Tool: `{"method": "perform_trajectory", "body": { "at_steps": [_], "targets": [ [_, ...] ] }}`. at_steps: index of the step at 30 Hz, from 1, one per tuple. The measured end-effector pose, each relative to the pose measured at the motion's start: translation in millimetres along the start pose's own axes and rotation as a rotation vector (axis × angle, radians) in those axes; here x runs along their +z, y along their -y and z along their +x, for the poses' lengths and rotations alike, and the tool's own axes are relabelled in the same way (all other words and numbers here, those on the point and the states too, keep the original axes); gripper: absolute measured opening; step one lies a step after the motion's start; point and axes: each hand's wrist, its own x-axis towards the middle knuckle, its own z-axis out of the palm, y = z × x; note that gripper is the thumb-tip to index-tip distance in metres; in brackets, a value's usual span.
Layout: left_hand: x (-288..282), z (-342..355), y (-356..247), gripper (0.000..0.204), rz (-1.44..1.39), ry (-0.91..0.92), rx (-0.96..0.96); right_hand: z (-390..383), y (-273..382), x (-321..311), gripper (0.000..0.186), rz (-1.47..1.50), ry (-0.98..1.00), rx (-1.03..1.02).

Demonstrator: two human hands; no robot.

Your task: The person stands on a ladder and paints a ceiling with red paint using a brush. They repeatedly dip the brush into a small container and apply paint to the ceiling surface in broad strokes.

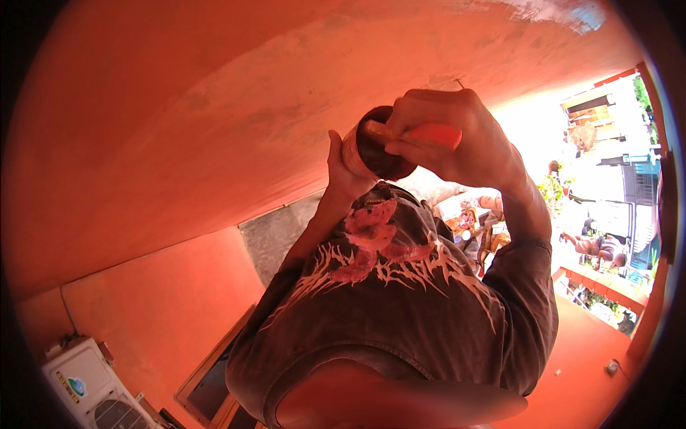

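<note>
My left hand (346,171) holds a round, open-topped paint can (351,151) from its side and underneath, with the thumb standing up along the wall. The can is tilted, and its dark inside shows. Over its mouth, my right hand (454,136) grips a paintbrush (437,134) with a red handle. The brush's orange-brown lower part reaches into the can, and its tip is hard to make out against the dark interior. What lies at the bottom of the can is hidden.
An orange wall (179,143) with patchy, uneven colour rises close beyond my hands. An air-conditioner unit (93,382) and a wooden-framed window (214,379) are at lower left. On the right, a bright opening shows plants (554,189) and a person (600,247) outside. Cluttered items (471,222) lie below my right arm.
</note>
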Motion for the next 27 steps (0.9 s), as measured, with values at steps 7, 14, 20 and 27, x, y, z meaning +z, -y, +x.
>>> {"method": "perform_trajectory", "body": {
  "at_steps": [7,14,20,27],
  "targets": [
    [2.8,-9.0,-3.6,0.075,0.257,-0.186,0.052,-6.6,17.0,-8.4,0.02,-0.176,0.132,-0.093],
    [-16.3,-4.9,-1.8,0.074,0.095,-0.213,0.024,-16.0,13.5,-4.0,0.026,-0.261,0.091,-0.143],
    [-20.3,-7.7,-3.0,0.076,0.095,-0.181,0.008,-20.9,17.5,-4.6,0.026,-0.25,0.014,-0.09],
    [1.7,6.5,-6.6,0.063,0.058,-0.163,0.003,-9.1,19.3,-20.9,0.028,-0.229,-0.076,-0.112]
  ]
}}
